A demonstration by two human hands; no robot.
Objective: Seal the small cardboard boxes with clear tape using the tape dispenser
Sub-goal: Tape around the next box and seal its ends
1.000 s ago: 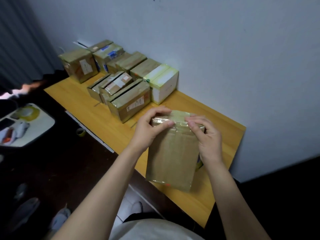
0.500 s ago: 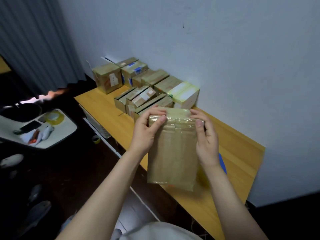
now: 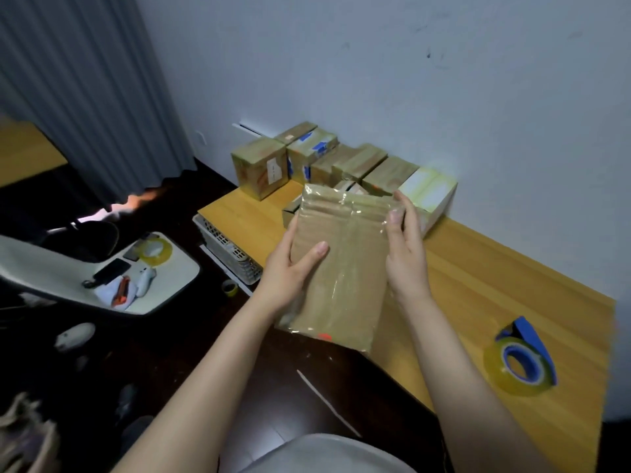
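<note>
Two grips hold a flat brown cardboard box [image 3: 341, 268], glossy with clear tape, upright over the edge of the yellow wooden table [image 3: 478, 268]: the left grip [image 3: 286, 268] clasps its left side, the right grip [image 3: 406, 254] pinches its upper right edge. A blue tape dispenser [image 3: 522, 360] lies on the table, well apart to the right.

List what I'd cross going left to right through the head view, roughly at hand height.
Loose tape roll → white plastic basket → left hand → cardboard box held in both hands → right hand → blue tape dispenser. I left out the small roll on the floor, which overlaps the basket.
</note>
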